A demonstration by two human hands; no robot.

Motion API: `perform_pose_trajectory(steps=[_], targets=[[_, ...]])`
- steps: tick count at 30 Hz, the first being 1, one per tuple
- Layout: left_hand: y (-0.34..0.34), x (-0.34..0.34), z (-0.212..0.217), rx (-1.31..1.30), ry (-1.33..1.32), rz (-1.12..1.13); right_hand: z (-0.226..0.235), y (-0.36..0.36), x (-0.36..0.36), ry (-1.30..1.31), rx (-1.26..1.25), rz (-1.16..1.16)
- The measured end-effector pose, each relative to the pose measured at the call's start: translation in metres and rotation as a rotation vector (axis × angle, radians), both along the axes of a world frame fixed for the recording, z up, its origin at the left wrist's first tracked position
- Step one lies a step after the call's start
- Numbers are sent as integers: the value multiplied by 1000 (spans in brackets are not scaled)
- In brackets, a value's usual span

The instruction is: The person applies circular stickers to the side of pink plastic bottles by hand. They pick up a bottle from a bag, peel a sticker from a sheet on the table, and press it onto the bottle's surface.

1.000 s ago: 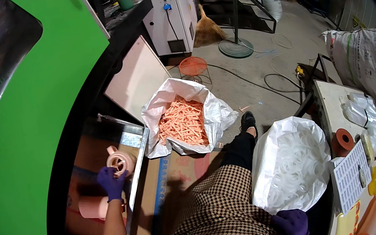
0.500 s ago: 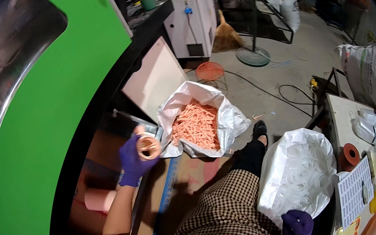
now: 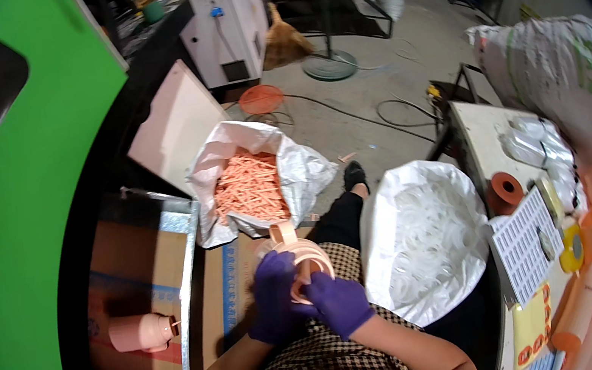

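Note:
Both my hands, in purple gloves, are together in front of my lap on a peach plastic container (image 3: 312,254) with a round ringed mouth and a tab-like part on top. My left hand (image 3: 274,295) is wrapped round its left side. The fingers of my right hand (image 3: 338,303) are closed at the rim of its mouth; the fingertips are partly hidden. A similar pink container (image 3: 138,332) lies on its side on cardboard to the left, with a thin stub at its neck.
Ahead stands a white sack (image 3: 308,160) of peach plastic sticks (image 3: 251,192). To the right are a white sack (image 3: 377,242) of clear plastic rings (image 3: 432,226) and a table (image 3: 468,132) holding orange cylinders (image 3: 576,319). A green machine panel (image 3: 40,162) borders the left. A cable crosses the floor.
My left hand has brought the peach container from the machine opening to my lap. My right hand has come up from the lower right and taken hold of it. The view has shifted right.

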State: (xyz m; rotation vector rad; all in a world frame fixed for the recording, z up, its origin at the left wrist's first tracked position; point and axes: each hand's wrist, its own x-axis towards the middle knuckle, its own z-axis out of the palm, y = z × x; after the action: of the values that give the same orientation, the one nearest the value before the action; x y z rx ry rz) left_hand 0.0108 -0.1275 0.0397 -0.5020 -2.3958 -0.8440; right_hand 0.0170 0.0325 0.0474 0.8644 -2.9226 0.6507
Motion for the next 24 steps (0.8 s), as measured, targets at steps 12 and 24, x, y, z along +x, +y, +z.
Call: perform_pose_trajectory(steps=[12,24], targets=[[-38,-93,-14,38,-12,70,18,15,-33,-37,-455,76],[-57,-112,76,173,209,45,-65,206,-52,-264,157,-926]])
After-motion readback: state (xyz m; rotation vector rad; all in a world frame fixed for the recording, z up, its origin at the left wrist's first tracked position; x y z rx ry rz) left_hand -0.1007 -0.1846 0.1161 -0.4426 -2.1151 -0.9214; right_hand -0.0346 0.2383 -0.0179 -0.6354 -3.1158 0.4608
